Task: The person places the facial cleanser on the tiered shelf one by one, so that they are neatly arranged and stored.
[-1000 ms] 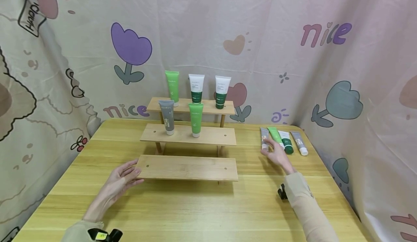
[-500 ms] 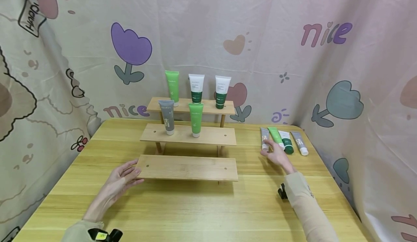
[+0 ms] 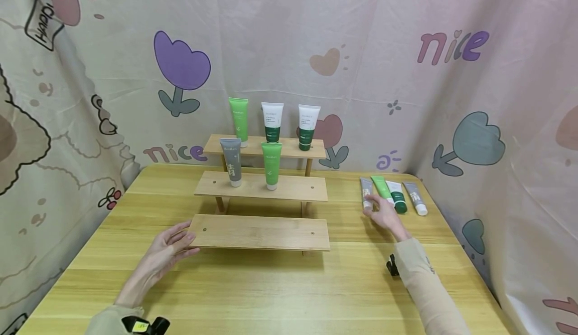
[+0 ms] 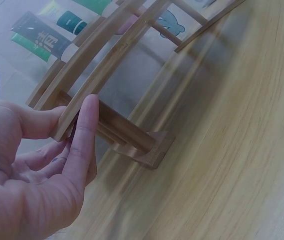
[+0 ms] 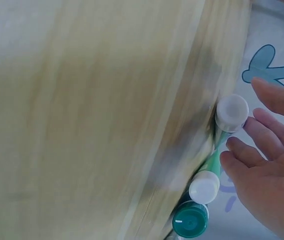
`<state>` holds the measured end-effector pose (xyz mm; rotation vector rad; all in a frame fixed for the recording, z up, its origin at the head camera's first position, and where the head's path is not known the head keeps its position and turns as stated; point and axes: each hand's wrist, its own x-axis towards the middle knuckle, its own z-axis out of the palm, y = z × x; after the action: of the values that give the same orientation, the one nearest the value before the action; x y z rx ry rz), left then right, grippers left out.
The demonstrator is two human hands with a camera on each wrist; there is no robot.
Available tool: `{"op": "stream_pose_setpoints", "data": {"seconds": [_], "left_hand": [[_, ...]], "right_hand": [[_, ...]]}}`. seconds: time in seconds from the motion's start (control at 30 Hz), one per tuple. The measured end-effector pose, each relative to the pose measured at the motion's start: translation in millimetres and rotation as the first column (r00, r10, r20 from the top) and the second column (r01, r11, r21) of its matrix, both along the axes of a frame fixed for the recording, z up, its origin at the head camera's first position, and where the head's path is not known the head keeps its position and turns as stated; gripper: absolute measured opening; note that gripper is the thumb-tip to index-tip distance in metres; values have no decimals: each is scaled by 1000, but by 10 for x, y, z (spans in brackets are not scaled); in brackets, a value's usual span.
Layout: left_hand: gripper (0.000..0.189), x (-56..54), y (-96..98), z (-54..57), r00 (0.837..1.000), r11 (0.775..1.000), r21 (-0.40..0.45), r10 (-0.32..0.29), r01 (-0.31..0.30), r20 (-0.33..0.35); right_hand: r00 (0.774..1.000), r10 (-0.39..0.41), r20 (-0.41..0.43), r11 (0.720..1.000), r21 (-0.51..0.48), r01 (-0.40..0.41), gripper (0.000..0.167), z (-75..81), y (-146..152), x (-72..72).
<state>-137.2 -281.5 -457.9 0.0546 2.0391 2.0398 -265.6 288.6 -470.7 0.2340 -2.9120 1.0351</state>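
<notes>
A three-tier wooden display stand (image 3: 295, 189) holds five squeeze tubes (image 3: 272, 163). At its left end, the left hand (image 3: 169, 244) grips the bottom shelf (image 3: 259, 232); right of the stand, the right hand (image 3: 385, 214) is at a grey tube (image 3: 366, 186).

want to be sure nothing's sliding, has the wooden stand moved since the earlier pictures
No: in the head view the wooden stand keeps its place against the table, with no visible shift either way.

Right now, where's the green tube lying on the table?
In the head view, the green tube lies at right, between a grey tube and a white-and-green tube.
</notes>
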Motion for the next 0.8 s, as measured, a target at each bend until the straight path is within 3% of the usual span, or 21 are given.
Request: {"op": "stream_pose_setpoints", "data": {"seconds": [0.33, 0.57, 0.8], "left_hand": [[77, -2, -6, -2, 1000, 1000, 3, -6, 6, -6], [77, -2, -7, -2, 1000, 1000, 9, -10, 10, -10], [77, -10, -10, -2, 1000, 1000, 9, -19, 19, -9]], "right_hand": [[998, -33, -46, 999, -39, 31, 31, -22, 16, 15], [996, -91, -12, 992, -92, 89, 20, 1, 17, 47], [994, -98, -46, 993, -72, 95, 16, -17, 51, 55]]}}
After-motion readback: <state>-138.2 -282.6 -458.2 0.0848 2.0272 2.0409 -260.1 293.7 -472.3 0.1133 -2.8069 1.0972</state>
